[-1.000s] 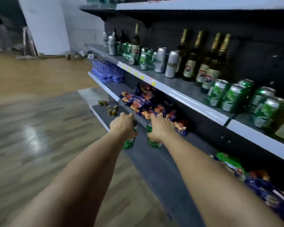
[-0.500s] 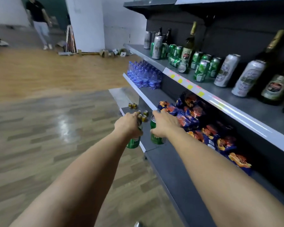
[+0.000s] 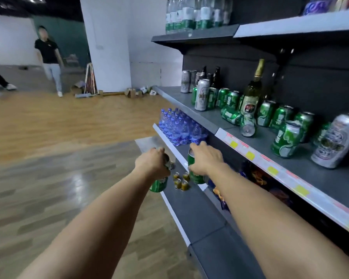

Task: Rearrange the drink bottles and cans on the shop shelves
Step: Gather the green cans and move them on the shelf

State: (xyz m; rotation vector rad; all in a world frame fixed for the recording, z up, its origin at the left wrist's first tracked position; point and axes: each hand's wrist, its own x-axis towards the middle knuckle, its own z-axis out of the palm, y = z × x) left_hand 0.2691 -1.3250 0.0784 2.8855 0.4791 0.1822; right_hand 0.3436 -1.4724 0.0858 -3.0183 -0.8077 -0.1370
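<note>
My left hand (image 3: pixel 152 163) grips a green can (image 3: pixel 159 184) from above, held in the air beside the low shelf's front edge. My right hand (image 3: pixel 207 159) grips a second green can (image 3: pixel 193 174) from above, over the low grey shelf (image 3: pixel 193 214). Between the two cans several small gold cans (image 3: pixel 181 180) stand on that shelf. On the middle shelf (image 3: pixel 302 168) stand green cans (image 3: pixel 286 138), silver cans (image 3: pixel 202 94) and a gold-necked bottle (image 3: pixel 251 93); two green cans (image 3: pixel 238 120) lie on their sides there.
Packs of blue water bottles (image 3: pixel 179 127) fill the far end of the lower shelf. Snack packets (image 3: pixel 256 178) lie under the middle shelf. Water bottles (image 3: pixel 191 15) stand on the top shelf. A person (image 3: pixel 48 57) walks on the wooden floor at the far left, near cardboard boxes (image 3: pixel 133 92).
My view has swung left along the shelves and risen. Both hands, each still holding a green can, now hang near the small gold cans and the water packs.
</note>
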